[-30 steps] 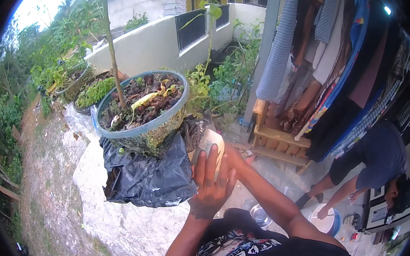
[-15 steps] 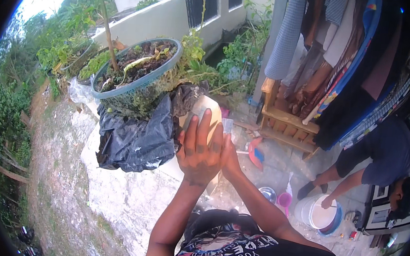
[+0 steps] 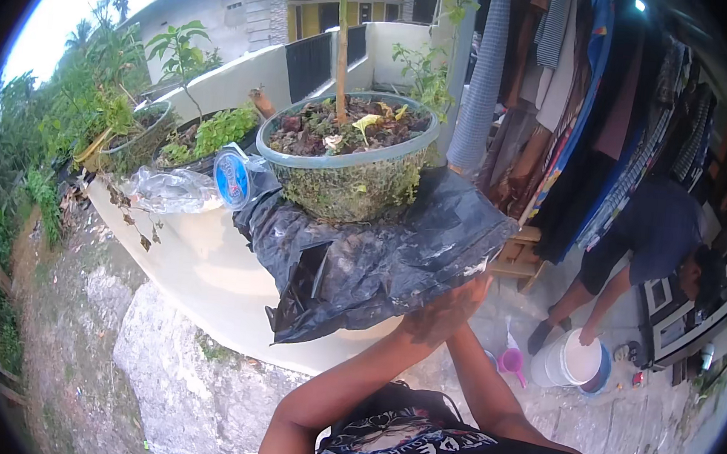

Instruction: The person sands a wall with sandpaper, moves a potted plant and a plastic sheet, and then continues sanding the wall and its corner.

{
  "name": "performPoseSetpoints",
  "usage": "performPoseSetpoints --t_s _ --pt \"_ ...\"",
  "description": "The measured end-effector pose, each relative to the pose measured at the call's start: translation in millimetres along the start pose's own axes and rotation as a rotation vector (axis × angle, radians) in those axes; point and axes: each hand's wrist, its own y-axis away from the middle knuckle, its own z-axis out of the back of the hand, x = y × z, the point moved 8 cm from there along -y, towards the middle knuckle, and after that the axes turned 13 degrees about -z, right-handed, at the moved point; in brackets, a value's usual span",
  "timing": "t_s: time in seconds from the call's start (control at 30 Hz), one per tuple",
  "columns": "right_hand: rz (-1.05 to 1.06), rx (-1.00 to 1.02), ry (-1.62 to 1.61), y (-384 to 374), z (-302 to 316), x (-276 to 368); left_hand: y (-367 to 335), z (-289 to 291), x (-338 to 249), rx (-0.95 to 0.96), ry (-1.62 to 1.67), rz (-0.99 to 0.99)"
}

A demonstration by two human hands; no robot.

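your left hand [image 3: 463, 301] angles up rightward at the black plastic [image 3: 360, 265] under the pot [image 3: 345, 190], your right forearm [image 3: 480, 377] slanting behind it; both hands' fingers are obscured, so i cannot tell opening or grip.

The plastic sheet [image 3: 377, 266] is black, the pot rim [image 3: 343, 162] grey-green, the dipper [image 3: 510, 361] pink.

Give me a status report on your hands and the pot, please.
Left hand at near-right edge of black plastic; right hand beside it, mostly hidden; grips unclear. Round plant pot upright on the plastic. Possibly in the way: blue-ended plastic cup, pot's left.
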Motion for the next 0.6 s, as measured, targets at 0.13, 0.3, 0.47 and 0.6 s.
performPoseSetpoints --t_s 0.13,0.3,0.47,0.6 --pt "0.291 -0.09 0.373 22.3 -37.0 14.2 9.4 2.0 -0.7 -0.01 0.297 -0.055" --pt "0.358 -0.055 0.719 34.0 -73.0 22.3 11.4 1.8 -1.2 -0.069 0.384 -0.118" --pt "0.615 -0.31 1.457 48.9 -85.1 18.7 27.5 -5.4 1.6 -0.105 0.176 -0.255" --pt "0.851 -0.797 1.888 50.8 13.8 12.9 28.8 -6.1 -7.5 -0.108 0.04 -0.374"
